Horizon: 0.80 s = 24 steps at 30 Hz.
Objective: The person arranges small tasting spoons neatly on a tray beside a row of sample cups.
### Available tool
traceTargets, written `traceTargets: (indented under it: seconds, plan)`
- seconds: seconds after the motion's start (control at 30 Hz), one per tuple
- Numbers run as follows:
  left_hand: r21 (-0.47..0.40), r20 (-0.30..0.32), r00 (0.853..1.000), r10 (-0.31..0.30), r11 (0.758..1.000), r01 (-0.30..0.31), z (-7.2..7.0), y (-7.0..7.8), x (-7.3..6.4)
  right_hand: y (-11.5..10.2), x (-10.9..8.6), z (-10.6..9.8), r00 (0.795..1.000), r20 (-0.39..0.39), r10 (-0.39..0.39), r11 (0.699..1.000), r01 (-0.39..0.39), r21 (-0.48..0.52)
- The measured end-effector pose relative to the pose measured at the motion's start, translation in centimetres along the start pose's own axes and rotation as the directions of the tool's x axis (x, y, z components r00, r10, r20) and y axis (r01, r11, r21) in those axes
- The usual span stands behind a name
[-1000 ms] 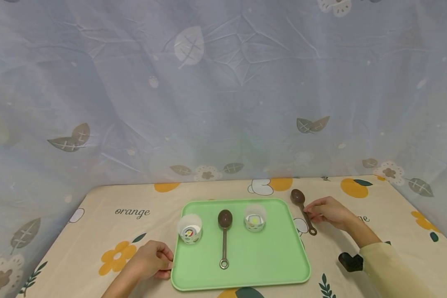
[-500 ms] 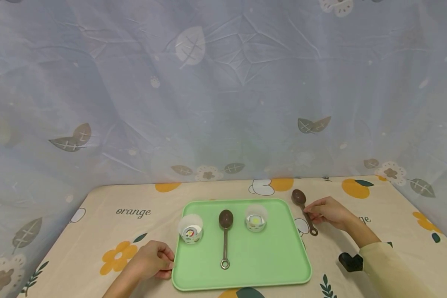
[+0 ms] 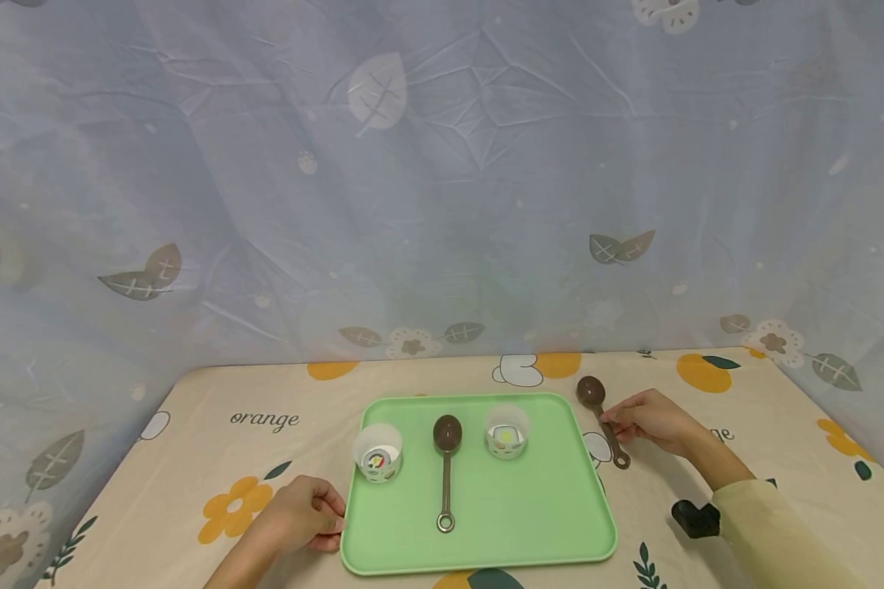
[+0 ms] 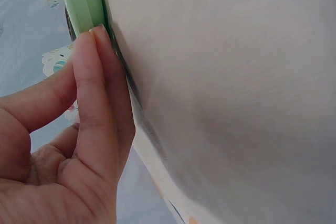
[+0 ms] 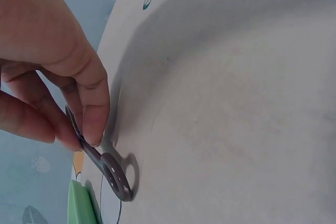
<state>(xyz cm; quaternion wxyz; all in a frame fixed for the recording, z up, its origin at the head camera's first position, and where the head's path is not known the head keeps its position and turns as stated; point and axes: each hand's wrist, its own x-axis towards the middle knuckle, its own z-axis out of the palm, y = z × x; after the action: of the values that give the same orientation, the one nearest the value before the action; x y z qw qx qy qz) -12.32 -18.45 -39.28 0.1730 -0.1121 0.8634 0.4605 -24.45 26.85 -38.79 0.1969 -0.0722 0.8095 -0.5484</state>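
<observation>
My left hand (image 3: 305, 515) pinches the left rim of a green tray (image 3: 530, 515) with its fingertips, as the left wrist view shows at the tray's edge (image 4: 84, 3). To the right of the tray, my right hand (image 3: 651, 419) pinches the handle of a brown measuring spoon (image 3: 591, 391). The spoon's bowl points to the back, and its ring end (image 5: 116, 177) is close over the cloth with a shadow beside it. A second brown measuring spoon (image 3: 447, 433) lies on the tray, bowl to the back. Two small cups, one at the left (image 3: 378, 454) and one at the back (image 3: 507, 432), stand on either side of it.
A cream tablecloth (image 3: 184, 458) with flowers and oranges covers the table. Behind and at the sides hangs a blue-grey curtain (image 3: 442, 204). A black object (image 3: 696, 519) shows beside the right sleeve (image 3: 773, 523).
The head view has shifted very slightly. Both hands, the tray and the cups keep their places, and the right hand still pinches the measuring spoon.
</observation>
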Motion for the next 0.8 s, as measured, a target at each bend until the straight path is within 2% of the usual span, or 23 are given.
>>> traceTargets:
  seconds: [0.43, 0.8]
  plan:
    - [0.004, -0.002, 1.000, 0.001, 1.000, -0.001, 0.01, 0.08, -0.07, 0.09, -0.18, -0.24, 1.000, 0.007, -0.004, 1.000, 0.004, 0.015]
    - [-0.010, -0.004, 1.000, -0.007, 1.000, 0.006, 0.01, 0.12, -0.21, -0.03, -0.45, -0.37, 1.000, -0.002, 0.007, 1.000, -0.007, -0.015]
